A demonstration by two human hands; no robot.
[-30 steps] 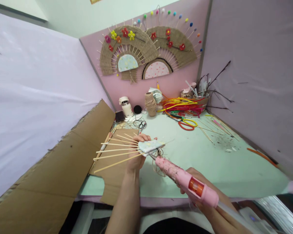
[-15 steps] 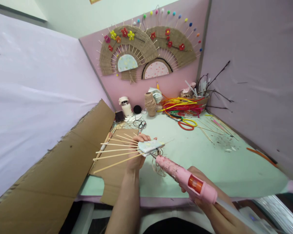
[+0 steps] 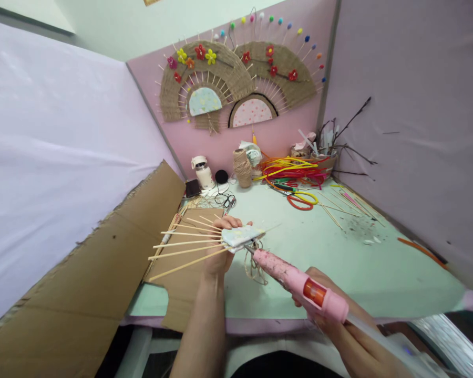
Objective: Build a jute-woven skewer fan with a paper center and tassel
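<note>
My left hand [image 3: 219,252] is closed around a small fan [image 3: 240,236], a pale blue patterned fabric piece with thin wooden sticks [image 3: 189,244] spreading out to the left. My right hand [image 3: 319,294] grips a pink hot glue gun [image 3: 295,278] with a clear glue stick trailing from its back end. The gun's metal nozzle is at the lower edge of the fabric piece; whether it touches cannot be made out. Loose twine [image 3: 256,270] hangs below the fan, just left of the gun's barrel.
Brown cardboard [image 3: 181,278] lies under the left forearm, and a tall cardboard sheet [image 3: 86,273] leans at left. Toward the back are a twine spool [image 3: 242,168], a white bottle [image 3: 203,172], colourful pipe cleaners [image 3: 295,170] and scissors [image 3: 305,199]. Finished woven fans [image 3: 205,68] hang on the pink board.
Almost nothing differs. The glue gun and the fan sit very slightly further left in the picture, with the nozzle still by the fabric's lower edge.
</note>
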